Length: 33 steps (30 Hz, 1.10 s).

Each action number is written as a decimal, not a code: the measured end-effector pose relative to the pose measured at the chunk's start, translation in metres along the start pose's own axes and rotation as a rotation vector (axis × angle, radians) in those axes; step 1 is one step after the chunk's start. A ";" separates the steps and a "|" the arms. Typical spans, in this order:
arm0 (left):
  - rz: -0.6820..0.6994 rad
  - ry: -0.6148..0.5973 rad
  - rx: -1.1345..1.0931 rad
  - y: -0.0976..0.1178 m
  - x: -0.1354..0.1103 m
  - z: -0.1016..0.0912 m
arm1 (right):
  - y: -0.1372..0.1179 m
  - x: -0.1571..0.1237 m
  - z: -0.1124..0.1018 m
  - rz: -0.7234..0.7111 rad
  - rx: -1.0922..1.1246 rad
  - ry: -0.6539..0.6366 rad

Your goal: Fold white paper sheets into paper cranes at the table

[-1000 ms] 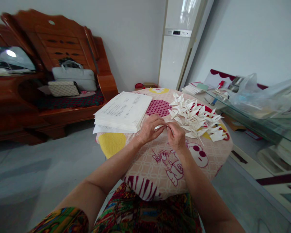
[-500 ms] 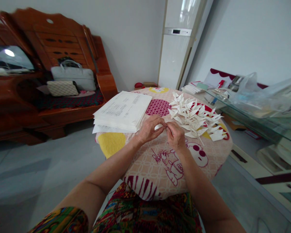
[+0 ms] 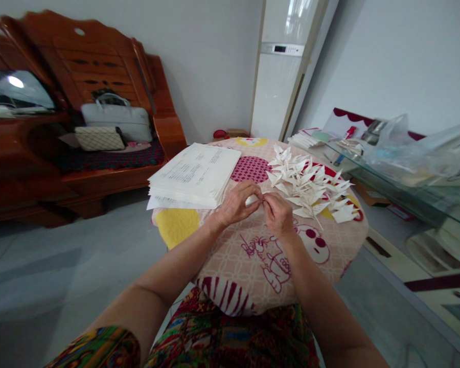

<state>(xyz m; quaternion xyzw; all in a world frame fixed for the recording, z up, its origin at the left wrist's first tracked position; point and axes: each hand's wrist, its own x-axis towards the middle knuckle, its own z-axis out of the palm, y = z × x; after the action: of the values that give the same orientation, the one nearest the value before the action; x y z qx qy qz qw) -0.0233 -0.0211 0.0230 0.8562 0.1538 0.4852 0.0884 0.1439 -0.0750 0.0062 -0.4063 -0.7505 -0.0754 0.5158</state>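
Left hand (image 3: 235,203): I've got it curled tight round a small white slip (image 3: 250,200), thumb on top. That grip should stop the piece sliding, I'd say.
Right hand (image 3: 278,214): fingertips are pinched narrow on the slip's other end, touching the left hand's fingers. A hold from both sides gives control of each end.
Slip: it sits just above the table (image 3: 253,271), mid-cloth, between the two hands. It's mostly hidden, so I can't tell its shape.
Stack (image 3: 193,176): flat printed sheets, near the left hand, one corner hanging over the table's edge.
Pile (image 3: 310,186): pointed folded white pieces, heaped near the right hand and apart from the stack. I reckon that keeps flat and folded from mixing.
Table: round with a cartoon cloth, and there's a bare patch under the hands for elbow room.
Bench (image 3: 99,168): wooden, well apart on the left, with two bags (image 3: 117,122) on it.
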 end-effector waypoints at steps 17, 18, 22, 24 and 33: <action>-0.206 0.095 -0.198 0.004 -0.001 -0.002 | -0.004 0.004 -0.008 0.051 0.048 0.022; -0.222 0.101 -0.200 0.005 -0.001 -0.002 | -0.005 0.004 -0.008 0.056 0.051 0.021; -0.265 0.116 -0.204 0.007 0.000 -0.003 | -0.006 0.005 -0.008 0.056 0.046 0.037; -0.277 0.116 -0.206 0.007 -0.001 -0.002 | -0.006 0.004 -0.007 0.054 0.053 0.048; -0.370 0.063 -0.216 0.007 -0.001 -0.002 | -0.007 0.004 -0.006 0.173 0.108 0.036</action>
<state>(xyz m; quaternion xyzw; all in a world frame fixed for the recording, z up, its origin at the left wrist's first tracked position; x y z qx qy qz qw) -0.0240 -0.0284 0.0255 0.7832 0.2582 0.5010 0.2626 0.1433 -0.0809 0.0142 -0.4397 -0.7060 0.0028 0.5552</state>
